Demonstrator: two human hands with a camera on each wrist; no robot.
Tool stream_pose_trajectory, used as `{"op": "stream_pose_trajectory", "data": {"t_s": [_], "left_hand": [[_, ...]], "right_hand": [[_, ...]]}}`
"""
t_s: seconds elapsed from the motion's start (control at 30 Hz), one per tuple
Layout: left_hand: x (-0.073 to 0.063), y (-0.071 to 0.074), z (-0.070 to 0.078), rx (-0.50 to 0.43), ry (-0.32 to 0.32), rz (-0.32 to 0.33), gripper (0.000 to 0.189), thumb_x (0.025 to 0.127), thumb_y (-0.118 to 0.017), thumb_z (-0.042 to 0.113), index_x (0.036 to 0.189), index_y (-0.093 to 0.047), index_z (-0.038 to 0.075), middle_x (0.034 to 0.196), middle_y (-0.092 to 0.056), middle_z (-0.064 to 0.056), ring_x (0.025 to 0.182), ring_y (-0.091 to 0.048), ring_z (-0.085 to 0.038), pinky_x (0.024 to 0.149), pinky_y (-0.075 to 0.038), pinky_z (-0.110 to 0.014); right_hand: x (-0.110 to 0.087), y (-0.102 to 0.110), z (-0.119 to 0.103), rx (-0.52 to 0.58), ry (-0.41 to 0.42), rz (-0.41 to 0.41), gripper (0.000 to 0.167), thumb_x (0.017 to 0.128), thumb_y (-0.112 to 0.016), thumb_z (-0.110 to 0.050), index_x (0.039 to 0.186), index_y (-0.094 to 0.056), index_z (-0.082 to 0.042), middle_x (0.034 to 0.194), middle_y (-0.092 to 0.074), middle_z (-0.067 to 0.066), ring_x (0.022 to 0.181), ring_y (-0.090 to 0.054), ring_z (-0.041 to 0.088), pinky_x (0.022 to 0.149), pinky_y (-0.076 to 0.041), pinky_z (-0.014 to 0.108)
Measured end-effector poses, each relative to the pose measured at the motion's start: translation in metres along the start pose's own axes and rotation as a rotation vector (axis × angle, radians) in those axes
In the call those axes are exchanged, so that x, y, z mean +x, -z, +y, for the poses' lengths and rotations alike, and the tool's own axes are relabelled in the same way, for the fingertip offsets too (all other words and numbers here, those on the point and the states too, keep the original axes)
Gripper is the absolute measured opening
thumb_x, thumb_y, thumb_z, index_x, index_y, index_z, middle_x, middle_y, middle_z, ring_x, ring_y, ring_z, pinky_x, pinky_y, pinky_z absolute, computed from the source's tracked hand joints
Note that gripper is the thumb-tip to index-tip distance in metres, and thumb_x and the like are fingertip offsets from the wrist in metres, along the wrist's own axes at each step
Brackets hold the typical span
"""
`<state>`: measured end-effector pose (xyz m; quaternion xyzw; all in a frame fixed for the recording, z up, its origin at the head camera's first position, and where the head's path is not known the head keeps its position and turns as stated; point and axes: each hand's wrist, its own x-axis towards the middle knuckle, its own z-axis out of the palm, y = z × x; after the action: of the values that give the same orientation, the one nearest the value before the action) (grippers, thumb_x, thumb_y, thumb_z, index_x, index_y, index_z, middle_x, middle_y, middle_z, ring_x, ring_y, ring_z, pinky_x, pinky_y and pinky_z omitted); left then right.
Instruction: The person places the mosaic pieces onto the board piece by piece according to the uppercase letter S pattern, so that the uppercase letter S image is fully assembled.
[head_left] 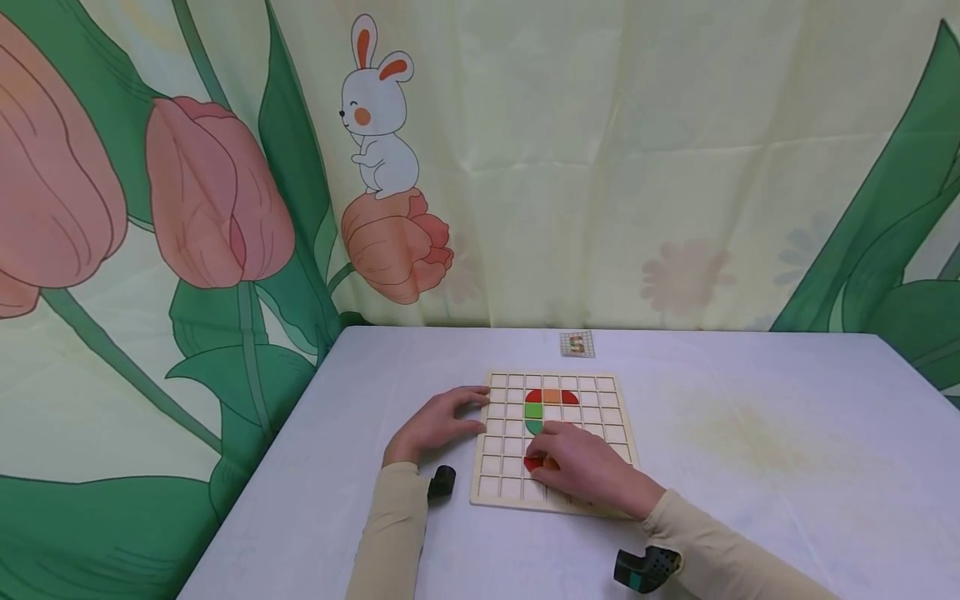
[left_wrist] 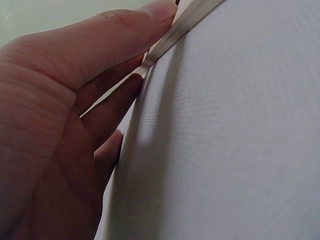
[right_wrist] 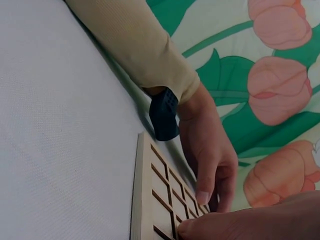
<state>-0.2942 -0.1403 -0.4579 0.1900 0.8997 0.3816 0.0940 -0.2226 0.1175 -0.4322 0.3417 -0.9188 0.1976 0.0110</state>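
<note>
A pale wooden grid board (head_left: 502,487) lies on the table. My left hand (head_left: 438,425) rests at its left edge, thumb and fingers spread along the rim; the left wrist view shows the thumb tip against the wooden edge (left_wrist: 185,26). Over the lower middle of the board, my right hand (head_left: 588,467) pinches a red piece with a rounded side (head_left: 532,463) between thumb and finger. An orange piece (head_left: 551,463) shows beside it, partly under the hand. Farther up sit a red piece (head_left: 533,396), an orange square (head_left: 551,396), another red piece (head_left: 570,397), a green square (head_left: 533,410) and a rounded green piece (head_left: 534,427).
A small printed card (head_left: 577,344) with a grid picture lies behind the board near the table's far edge. The white-covered table (head_left: 750,500) extends to both sides. A curtain (head_left: 562,167) with tulips and a rabbit hangs behind.
</note>
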Motion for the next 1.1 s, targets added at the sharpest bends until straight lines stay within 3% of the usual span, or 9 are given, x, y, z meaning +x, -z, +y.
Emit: {"op": "stream_pose_trajectory", "data": {"t_s": [1.1], "left_hand": [[-0.0003,0.0018,-0.001,-0.019,-0.04,-0.013,0.044,0.086,-0.075,0.022,0.128,-0.064,0.013,0.144,-0.05,0.007,0.138,-0.04,-0.019,0.113,-0.033,-0.042]], "right_hand": [[-0.0013,-0.0067,0.0034,-0.009,0.004,0.038,0.006,0.086,-0.074,-0.023,0.09,-0.073,-0.019,0.082,-0.054,-0.011,0.071,-0.048,0.003,0.063,-0.047,0.021]]}}
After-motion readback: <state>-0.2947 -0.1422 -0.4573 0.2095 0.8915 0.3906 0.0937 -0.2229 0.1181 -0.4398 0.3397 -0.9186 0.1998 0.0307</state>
